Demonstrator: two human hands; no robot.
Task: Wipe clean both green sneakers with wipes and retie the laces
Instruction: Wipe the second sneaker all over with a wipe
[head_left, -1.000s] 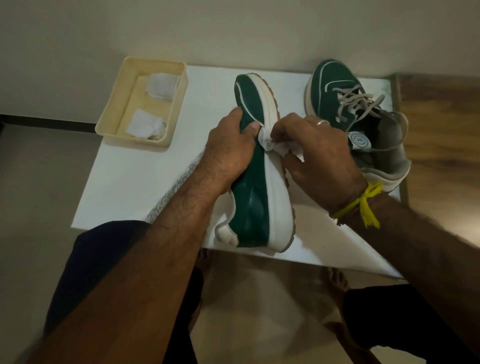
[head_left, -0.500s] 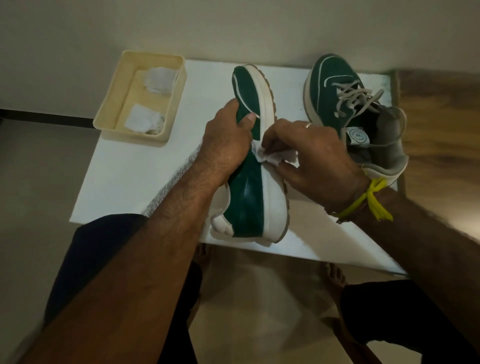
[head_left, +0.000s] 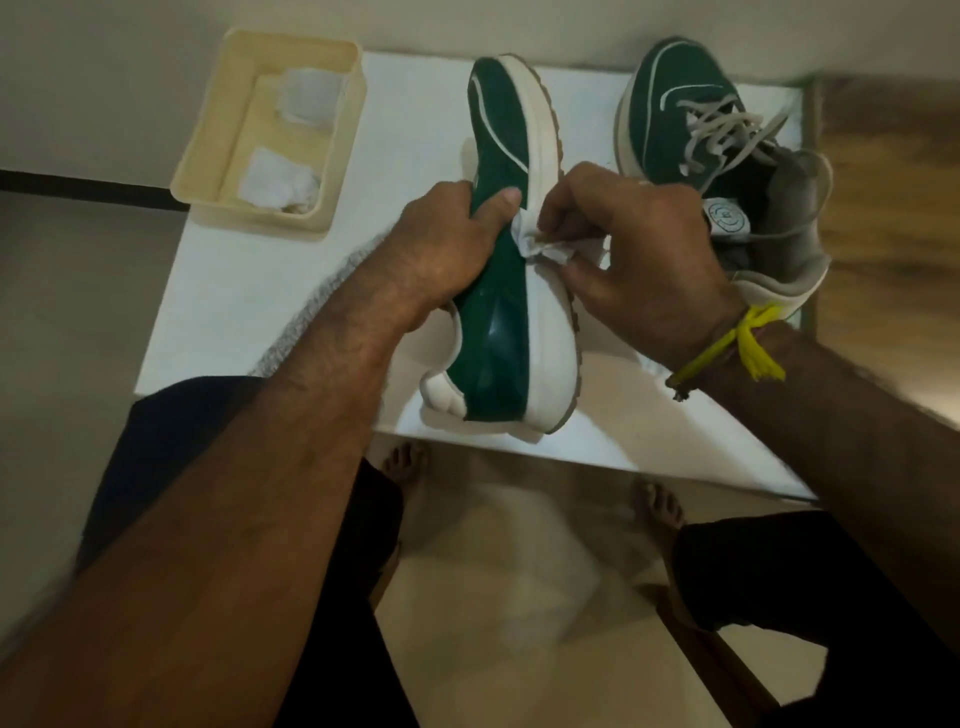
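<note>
On the white desk (head_left: 218, 291), largest first. I see the near sneaker (head_left: 498, 317) tipped on its side, long axis running away from me, toe far, heel at the desk's near edge, white sole wall (head_left: 550, 332) facing right. Second sneaker (head_left: 691, 130) stands upright at the far right, laces (head_left: 727, 130) loose, just beyond my right hand; I judge it untouched so far. A cream tray (head_left: 208, 150) sits at the far left, well apart from both shoes, with two wads of wipe inside.

Left hand (head_left: 441, 254): fingers curled over the upper at mid-length, thumb lying on the green side, holding the shoe steady on edge.

Right hand (head_left: 639, 249): fingers pinching a crumpled wipe (head_left: 540, 247), narrow grip, wipe pressed where green meets the white sole, mid-shoe.

Key relation: the sole wall lies directly under and to both sides of the wipe, along the shoe's length. So any stroke must run along that axis, toward toe or heel, not across. Right hand is nearer the sole; left is on the opposite flank and braces against the push.

Laces of the held shoe are out of sight.
</note>
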